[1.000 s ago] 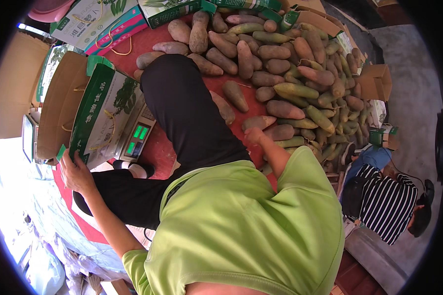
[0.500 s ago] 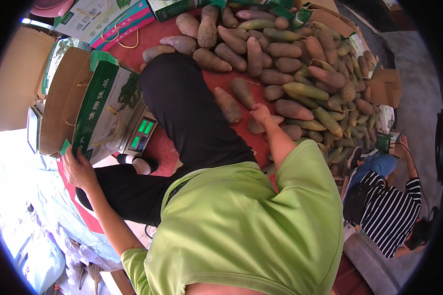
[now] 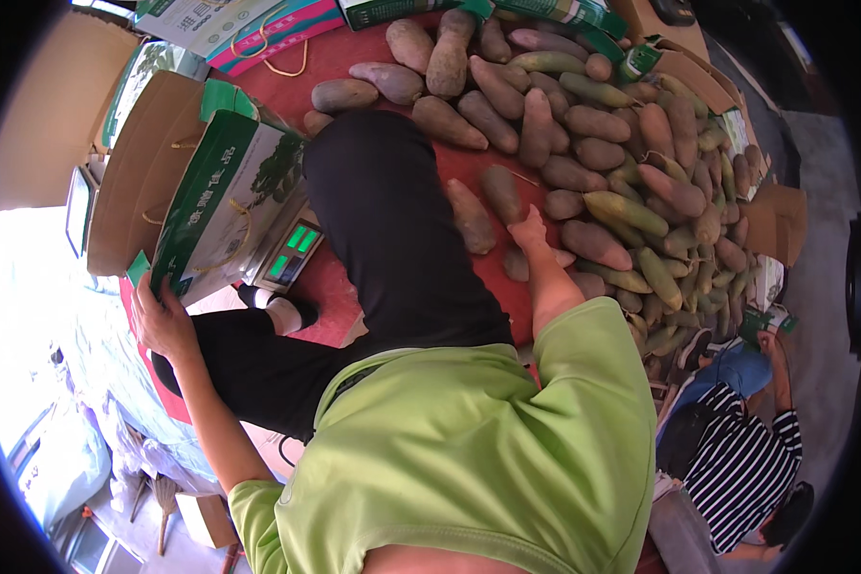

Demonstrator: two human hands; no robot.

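Note:
My left hand [image 3: 165, 320] grips the near lower corner of an open green-and-white carton [image 3: 222, 206], thumb on one side of its edge and fingers on the other. The carton stands tilted on its side on a digital scale [image 3: 290, 256] with a lit green display. My right hand [image 3: 532, 231] is closed round the near end of a brownish radish [image 3: 500, 194]; its fingertips are partly hidden. Close beside that one lies a reddish radish [image 3: 471, 217]. Another radish [image 3: 516, 264] lies partly under my right wrist.
A large heap of reddish and green radishes [image 3: 631, 206] covers the right side of the red mat [image 3: 340, 304]. Printed cartons [image 3: 239, 29] stand at the far left. My bent knee [image 3: 368, 158] rises between scale and heap. A co-worker in a striped shirt [image 3: 741, 459] sits at the lower right.
The whole view has shifted, so most things sit farther right. Both my hands keep their places on the carton and the radish.

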